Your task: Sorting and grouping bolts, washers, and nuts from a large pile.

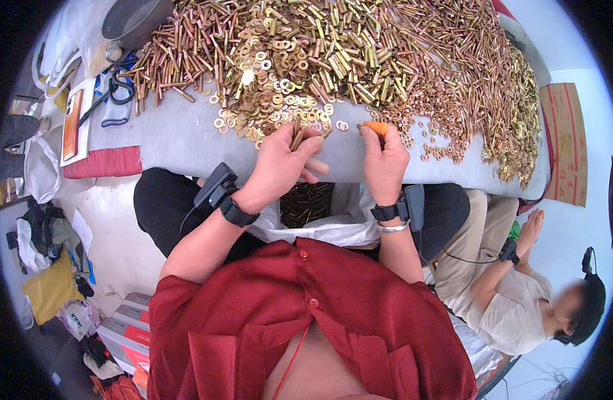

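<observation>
My left hand [284, 159] is closed around a few slim brass-coloured metal bolts [297, 135], their ends poking out past the thumb and fingers; a pale cover sits on one of its fingertips. To its right, my right hand [386, 163] pinches thumb against index finger, which wears an orange finger cot [376, 127]. Something small and dark shows at that pinch, too small to name. Just beyond my left hand lies a heap of flat washers [300, 107]. Further back are short metal sleeves [360, 63] and a pile of long bolts [186, 57].
Between my knees hangs a white woven sack [346, 230] with many bolts inside. A grey bowl [134, 20], scissors [120, 87] and a phone [72, 125] lie at the table's left. A co-worker in a pale shirt [506, 313] sits at the right, near a cardboard sheet [564, 143].
</observation>
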The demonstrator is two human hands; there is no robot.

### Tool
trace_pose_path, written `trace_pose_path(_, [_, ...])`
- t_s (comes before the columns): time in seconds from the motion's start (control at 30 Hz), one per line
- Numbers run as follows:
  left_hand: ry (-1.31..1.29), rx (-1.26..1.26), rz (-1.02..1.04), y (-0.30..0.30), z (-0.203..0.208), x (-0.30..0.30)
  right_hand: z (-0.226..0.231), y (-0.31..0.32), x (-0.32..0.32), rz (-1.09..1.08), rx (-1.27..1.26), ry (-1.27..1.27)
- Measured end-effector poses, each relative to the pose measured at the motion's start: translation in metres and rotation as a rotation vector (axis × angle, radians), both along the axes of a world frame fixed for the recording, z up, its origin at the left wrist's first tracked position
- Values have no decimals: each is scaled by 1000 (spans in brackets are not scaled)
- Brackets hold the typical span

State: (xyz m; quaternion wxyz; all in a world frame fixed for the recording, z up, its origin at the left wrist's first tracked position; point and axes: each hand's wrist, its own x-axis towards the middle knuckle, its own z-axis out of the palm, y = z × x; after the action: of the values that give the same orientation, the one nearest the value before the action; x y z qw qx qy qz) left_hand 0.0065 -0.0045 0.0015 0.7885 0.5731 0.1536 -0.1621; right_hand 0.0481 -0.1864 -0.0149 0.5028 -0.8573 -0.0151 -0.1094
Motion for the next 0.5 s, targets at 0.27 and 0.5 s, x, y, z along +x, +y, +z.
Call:
trace_pose_path(0.27, [2,0,-25,1,1,0,-1,10,-2,166,-118,53])
trace_pose_path(0.5, [6,-5,17,-1,1,-1,10,1,-7,137,-74,31])
